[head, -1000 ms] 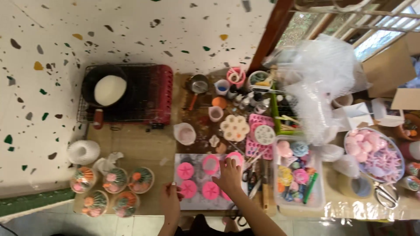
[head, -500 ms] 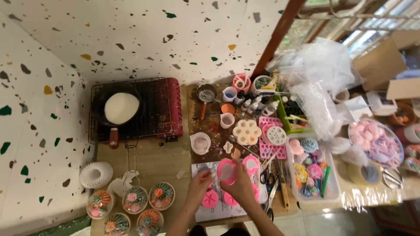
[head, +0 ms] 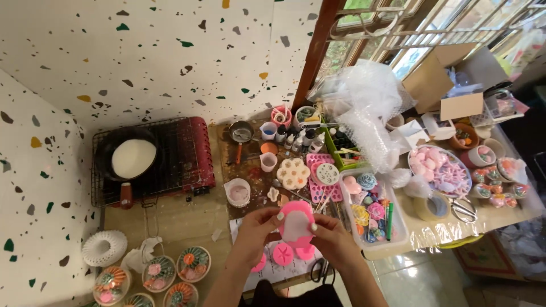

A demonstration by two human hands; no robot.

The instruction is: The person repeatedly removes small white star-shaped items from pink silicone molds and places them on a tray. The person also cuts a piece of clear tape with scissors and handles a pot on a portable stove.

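Both hands hold one pink round silicone mould (head: 296, 223) lifted above the table, its pale inner side facing me. My left hand (head: 254, 234) grips its left edge. My right hand (head: 333, 241) grips its right edge. Below them, several smaller pink moulds (head: 282, 254) lie on a sheet of paper (head: 267, 270) at the table's front edge. Black scissors (head: 319, 272) lie just under my right wrist.
A red portable stove (head: 190, 153) carries a black pan of white wax (head: 132, 158) at left. Decorated cups (head: 193, 263) and a white ribbed mould (head: 104, 248) sit front left. A white tray (head: 401, 239) of coloured pieces, bubble wrap (head: 369, 108), a plate of pink shapes (head: 438, 167) and cardboard boxes (head: 435, 77) fill the right.
Both hands have picked one pink mould off the paper and raised it between them. My view has shifted, so the stove and table sit lower and further right.
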